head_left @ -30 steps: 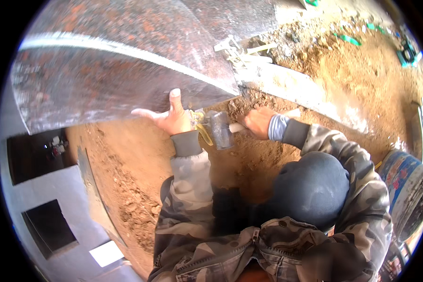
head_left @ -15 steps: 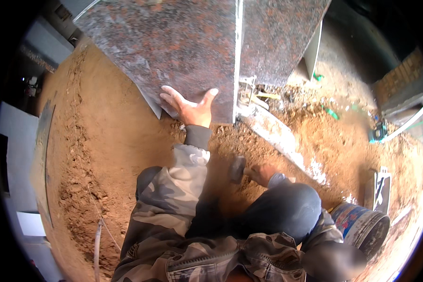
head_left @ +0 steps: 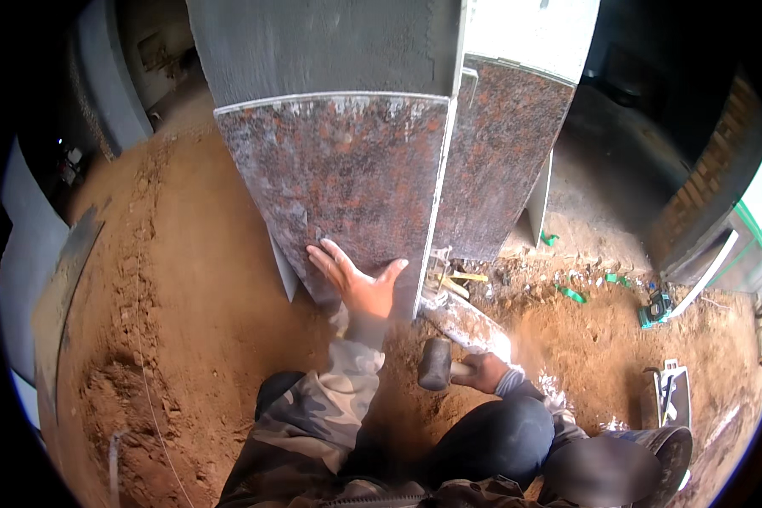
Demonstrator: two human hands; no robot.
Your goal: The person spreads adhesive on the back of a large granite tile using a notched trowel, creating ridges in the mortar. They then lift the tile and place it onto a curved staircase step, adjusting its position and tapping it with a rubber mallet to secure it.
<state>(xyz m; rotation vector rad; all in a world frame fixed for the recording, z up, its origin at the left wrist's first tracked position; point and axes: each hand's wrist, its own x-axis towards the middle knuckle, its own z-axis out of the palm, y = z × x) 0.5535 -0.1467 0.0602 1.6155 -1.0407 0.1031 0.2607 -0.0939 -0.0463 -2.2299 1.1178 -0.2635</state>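
My left hand (head_left: 361, 284) lies spread against the lower part of a speckled red-brown stone slab (head_left: 330, 182), thumb and fingers apart. The slab stands upright as facing on a pillar, below a grey cement surface (head_left: 330, 46). In my right hand (head_left: 484, 372) is a rubber mallet (head_left: 436, 364), gripped by its short pale handle. Its dark head hangs above the soil, just right of the slab's lower edge and apart from it. A second speckled slab (head_left: 508, 161) stands to the right of the first, round the corner.
A white-smeared board (head_left: 466, 322) lies on the dirt beside the slab's foot. To the right are a green power tool (head_left: 654, 309), a dark-faced box-shaped thing (head_left: 670, 398) and a bucket (head_left: 676, 453). A thin string (head_left: 152, 406) runs along the ground at left.
The view has tilted up, showing more of the pillar. My right hand has raised the mallet from near the ground beside my knee towards the slab. My left hand stays pressed on the slab.
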